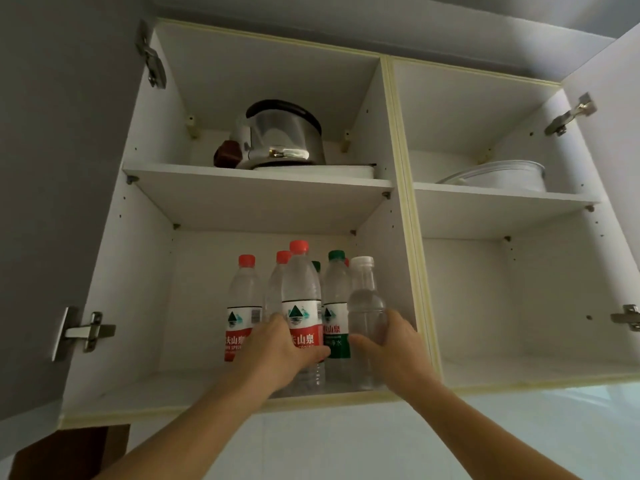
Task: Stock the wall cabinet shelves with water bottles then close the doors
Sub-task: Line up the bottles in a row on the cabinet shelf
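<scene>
Both hands grip bottles: left (277,348) red-labelled (301,306), right (398,351) unlabelled (365,306).

A steel electric kettle (282,135) with a dark handle stands on a white tray (332,170) toward the upper left shelf's front edge. On the upper right shelf, a clear glass lid (491,173) leans over a white pot (512,181).

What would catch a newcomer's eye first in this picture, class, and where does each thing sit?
Two hands reach into the lower left compartment: the left hand grips a red-labelled bottle, the right hand grips an unlabelled white-capped bottle, amid a cluster of other bottles. On the shelf above stands a shiny metal kettle. A clear bowl sits on the upper right shelf.
</scene>
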The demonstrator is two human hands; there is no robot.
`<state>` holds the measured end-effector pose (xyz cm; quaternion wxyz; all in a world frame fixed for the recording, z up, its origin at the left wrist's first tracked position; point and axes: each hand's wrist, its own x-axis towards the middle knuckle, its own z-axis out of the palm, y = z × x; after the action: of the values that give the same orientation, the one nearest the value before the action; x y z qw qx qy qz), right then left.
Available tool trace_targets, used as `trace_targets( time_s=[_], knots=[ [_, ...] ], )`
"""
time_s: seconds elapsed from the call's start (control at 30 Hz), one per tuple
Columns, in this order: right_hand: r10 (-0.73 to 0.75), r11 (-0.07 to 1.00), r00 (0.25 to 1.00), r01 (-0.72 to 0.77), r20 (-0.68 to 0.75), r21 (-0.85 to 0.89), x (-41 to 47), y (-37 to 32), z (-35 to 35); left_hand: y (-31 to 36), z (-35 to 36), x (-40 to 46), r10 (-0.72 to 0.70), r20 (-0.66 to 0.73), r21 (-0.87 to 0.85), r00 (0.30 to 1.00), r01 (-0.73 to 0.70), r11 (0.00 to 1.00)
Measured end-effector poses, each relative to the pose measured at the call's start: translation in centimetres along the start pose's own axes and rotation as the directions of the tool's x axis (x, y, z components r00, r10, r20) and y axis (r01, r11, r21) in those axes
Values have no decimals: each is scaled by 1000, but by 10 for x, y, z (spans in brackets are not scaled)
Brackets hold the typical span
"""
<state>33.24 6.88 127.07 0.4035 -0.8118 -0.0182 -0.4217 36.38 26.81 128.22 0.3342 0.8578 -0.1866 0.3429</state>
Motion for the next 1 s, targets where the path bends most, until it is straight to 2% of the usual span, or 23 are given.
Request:
trace_targets(
  time_s=[0.1, 0.3, 0.47, 0.67, 0.87, 1.0],
  knots=[
    [-57, 997, 998, 56, -17, -57, -5, 4, 4, -6, 7, 0, 7, 7, -60, 1000, -6, 998],
    [21, 1000, 999, -20, 49, -21, 2, 5, 7, 1, 26, 5, -47, -114, -62, 992, 40, 997],
    [5, 997, 1000, -4, 12, -73, 6, 17, 19, -4, 42, 5, -79, -170, -128, 982, 58, 990],
    [-70, 991, 996, 63, -51, -118, 11, 30, 30, -5, 56, -3, -39, -318, 0, 947, 41, 999],
    [-131, 981, 991, 127, -18, -150, -1, 33, 20, 0, 33, -16, -37, -211, -11, 977, 36, 999],
    [-266, 957, 964, 262, -11, -123, -18, 25, 13, -17, -3, -22, 8, -270, 59, 963, 8, 998]
  ],
)
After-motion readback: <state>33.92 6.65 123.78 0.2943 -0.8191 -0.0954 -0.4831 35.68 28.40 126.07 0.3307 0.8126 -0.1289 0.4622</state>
